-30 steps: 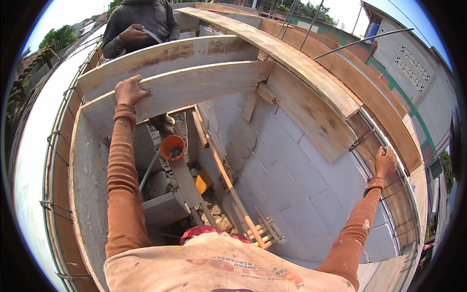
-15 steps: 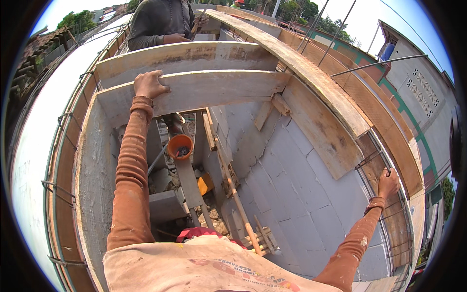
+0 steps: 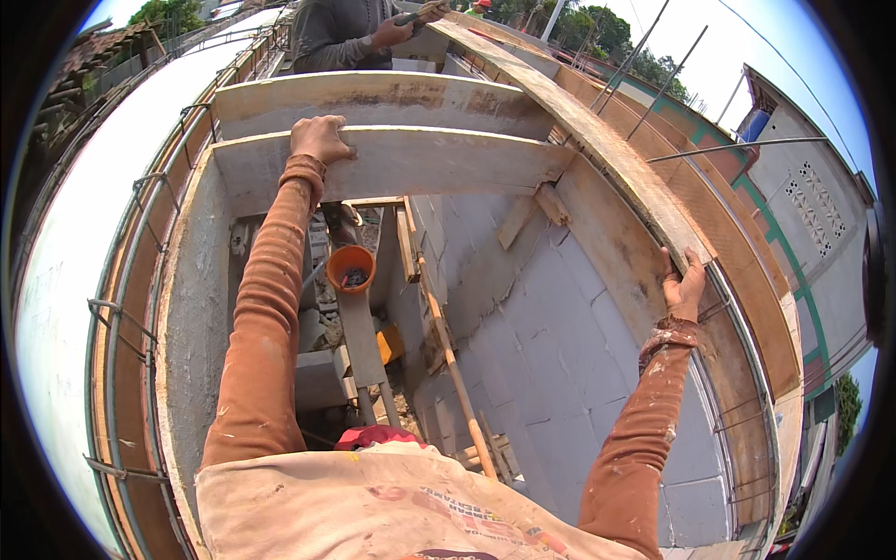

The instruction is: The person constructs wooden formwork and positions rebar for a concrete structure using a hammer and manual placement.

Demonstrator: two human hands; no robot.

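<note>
My left hand is closed over the top edge of the nearer wooden cross board, fingers on its far side. My right hand grips the near end of a long wooden plank that runs along the right wall top, thumb and fingers on either side of its edge. Just below it, a wide form board lies against the wall. A second cross board stands parallel beyond the first.
Below is a deep pit with a grey block wall, an orange bucket with dark contents, a bamboo pole and a yellow container. Steel bars line the left edge; another bar juts from the right. A co-worker stands beyond the boards.
My right hand has left the steel bar on the right wall and moved up and left onto the plank's end. My left hand stays on the cross board. The co-worker's hands have risen.
</note>
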